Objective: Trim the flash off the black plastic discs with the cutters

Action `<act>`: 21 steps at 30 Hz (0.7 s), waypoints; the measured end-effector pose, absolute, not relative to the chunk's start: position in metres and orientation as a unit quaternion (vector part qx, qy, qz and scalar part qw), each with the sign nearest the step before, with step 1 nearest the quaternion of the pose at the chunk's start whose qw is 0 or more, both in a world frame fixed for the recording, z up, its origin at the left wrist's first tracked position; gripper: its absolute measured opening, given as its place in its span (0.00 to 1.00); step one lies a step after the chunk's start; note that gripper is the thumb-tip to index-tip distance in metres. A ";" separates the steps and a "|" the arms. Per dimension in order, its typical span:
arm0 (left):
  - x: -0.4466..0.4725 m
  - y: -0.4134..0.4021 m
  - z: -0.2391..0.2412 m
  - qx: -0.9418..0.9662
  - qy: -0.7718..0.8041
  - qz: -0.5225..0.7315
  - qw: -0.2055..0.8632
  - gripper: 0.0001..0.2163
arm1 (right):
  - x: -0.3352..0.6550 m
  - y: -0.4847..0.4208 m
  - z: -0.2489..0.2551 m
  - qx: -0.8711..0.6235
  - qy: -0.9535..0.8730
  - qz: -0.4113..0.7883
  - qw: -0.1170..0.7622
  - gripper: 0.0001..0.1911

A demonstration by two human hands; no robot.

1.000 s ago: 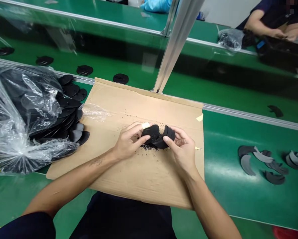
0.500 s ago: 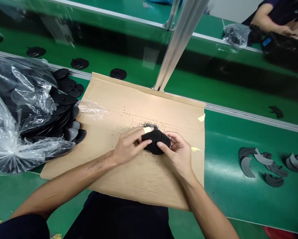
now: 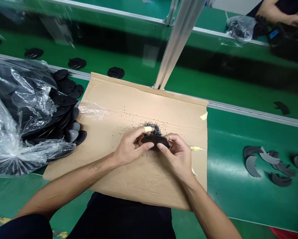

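Head view: clear plastic bag at left side of cardboard sheet, black discs spilling from it toward the cardboard's left edge. Crumpled plastic film on cardboard, left part. Left hand over cardboard middle, pinching left end of black part, thumb on its near face; index finger, with pale yellow tape, raised at its far side.

Black part is held above cardboard middle, between both hands: right of left hand, left of right hand. Long axis runs left-right, roughly along the cardboard's far edge, right end dipping slightly; arched edge points to that far edge. Black crumbs on cardboard middle, just beyond the part.

Right hand over cardboard, right of middle, pinching the part's right end, thumb on near face beside left thumb, fingers behind. Yellow-wrapped tool on cardboard near its right edge. Grey curved pieces right of cardboard, on green tabletop.
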State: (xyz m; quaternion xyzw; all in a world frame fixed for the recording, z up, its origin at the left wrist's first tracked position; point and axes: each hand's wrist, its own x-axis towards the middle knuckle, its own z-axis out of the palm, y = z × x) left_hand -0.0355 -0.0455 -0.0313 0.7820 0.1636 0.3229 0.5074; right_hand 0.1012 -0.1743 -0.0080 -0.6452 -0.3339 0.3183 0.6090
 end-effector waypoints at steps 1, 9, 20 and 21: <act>-0.035 -0.045 -0.031 0.780 0.155 0.325 0.512 0.14 | 0.101 -0.175 -0.007 -0.641 -0.350 0.315 0.607 0.11; -0.035 -0.035 -0.016 0.816 0.052 0.367 0.443 0.14 | 0.102 -0.179 -0.005 -0.617 -0.463 0.239 0.589 0.04; -0.038 -0.035 -0.017 0.854 -0.008 0.383 0.352 0.08 | 0.104 -0.183 -0.008 -0.610 -0.580 0.127 0.525 0.14; -0.037 -0.035 -0.017 0.855 -0.009 0.380 0.352 0.08 | 0.105 -0.185 -0.010 -0.607 -0.590 0.116 0.520 0.15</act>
